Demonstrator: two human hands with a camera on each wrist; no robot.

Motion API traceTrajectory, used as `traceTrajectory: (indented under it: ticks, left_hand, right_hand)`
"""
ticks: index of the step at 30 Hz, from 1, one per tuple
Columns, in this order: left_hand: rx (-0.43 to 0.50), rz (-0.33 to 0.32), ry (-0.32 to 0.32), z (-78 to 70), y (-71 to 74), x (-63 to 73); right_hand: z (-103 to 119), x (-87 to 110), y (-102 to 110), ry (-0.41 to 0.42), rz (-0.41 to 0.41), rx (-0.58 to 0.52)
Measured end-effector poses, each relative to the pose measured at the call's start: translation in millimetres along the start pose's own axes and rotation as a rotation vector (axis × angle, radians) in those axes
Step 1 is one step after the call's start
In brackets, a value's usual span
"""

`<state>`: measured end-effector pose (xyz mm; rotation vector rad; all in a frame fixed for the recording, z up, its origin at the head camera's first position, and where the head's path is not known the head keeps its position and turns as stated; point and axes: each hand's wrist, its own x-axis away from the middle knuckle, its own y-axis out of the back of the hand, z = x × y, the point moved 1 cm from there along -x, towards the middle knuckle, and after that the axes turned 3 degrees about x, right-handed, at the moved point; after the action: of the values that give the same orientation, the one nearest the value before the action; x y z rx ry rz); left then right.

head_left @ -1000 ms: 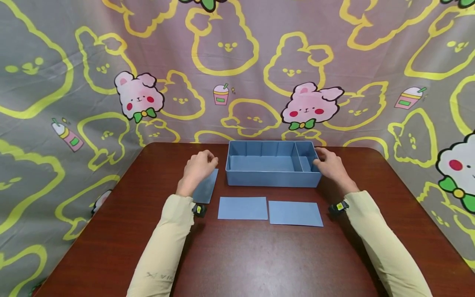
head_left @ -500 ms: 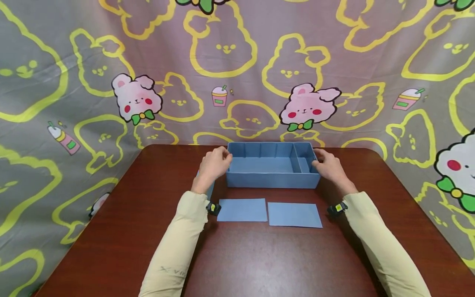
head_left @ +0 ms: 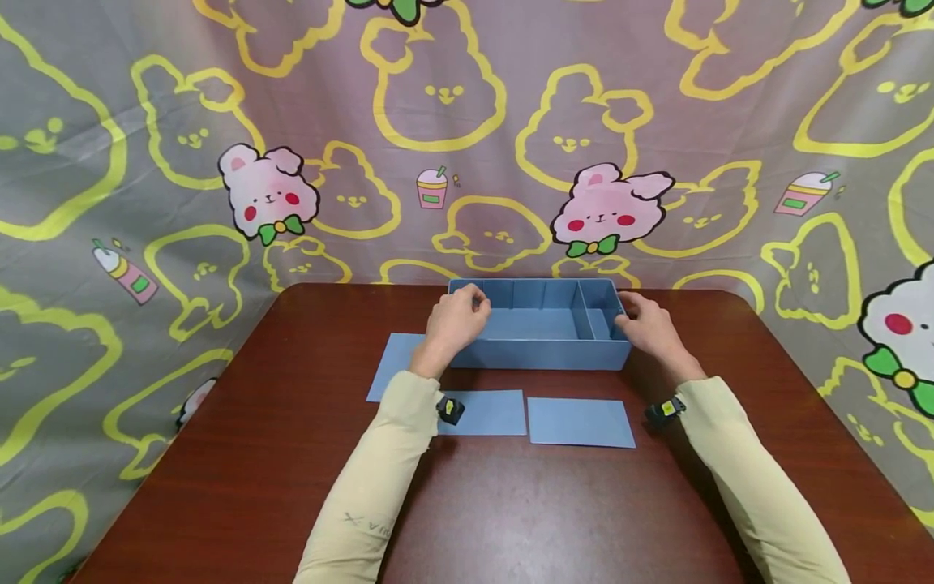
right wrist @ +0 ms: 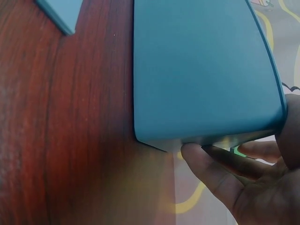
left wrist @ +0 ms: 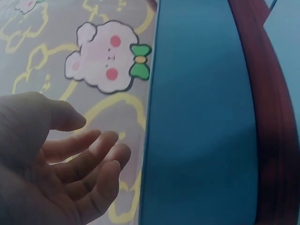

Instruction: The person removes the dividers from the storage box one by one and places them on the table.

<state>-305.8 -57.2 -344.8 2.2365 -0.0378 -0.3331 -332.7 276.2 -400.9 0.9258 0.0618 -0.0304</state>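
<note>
A blue open-topped box [head_left: 536,354] with a divider near its right end stands at the back of the table. Over its left part hovers my left hand [head_left: 458,320], fingers loosely bent and nothing between them; the left wrist view shows thumb and fingers [left wrist: 105,145] apart. My right hand [head_left: 651,328] grips the box's right end wall. In the right wrist view its thumb [right wrist: 291,131] is at the rim and its fingers [right wrist: 213,171] lie against the end wall. Part of the box's left end is hidden behind my left hand.
Three flat blue panels lie on the brown table [head_left: 540,503]: a left panel [head_left: 396,361], a middle panel [head_left: 489,414] partly under my left wrist, and a right panel [head_left: 581,422]. A cartoon-print curtain [head_left: 503,122] hangs close behind and at both sides.
My left hand has moved right, from above the left panel to over the box's left part, uncovering more of that panel. The right hand has stayed at the box's right end.
</note>
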Motion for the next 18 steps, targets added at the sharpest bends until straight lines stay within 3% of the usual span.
traceTrajectory:
  ticks: [8,18]
  left_hand:
    - [0.041,0.046,-0.069,-18.3,-21.5,-2.3]
    - [0.073,0.062,-0.098,-37.6,-43.3,-9.3]
  right_hand:
    - [-2.3,0.7,-1.0,0.01,0.001,0.011]
    - [-2.0,2.0,-1.5,0.012,-0.007,0.015]
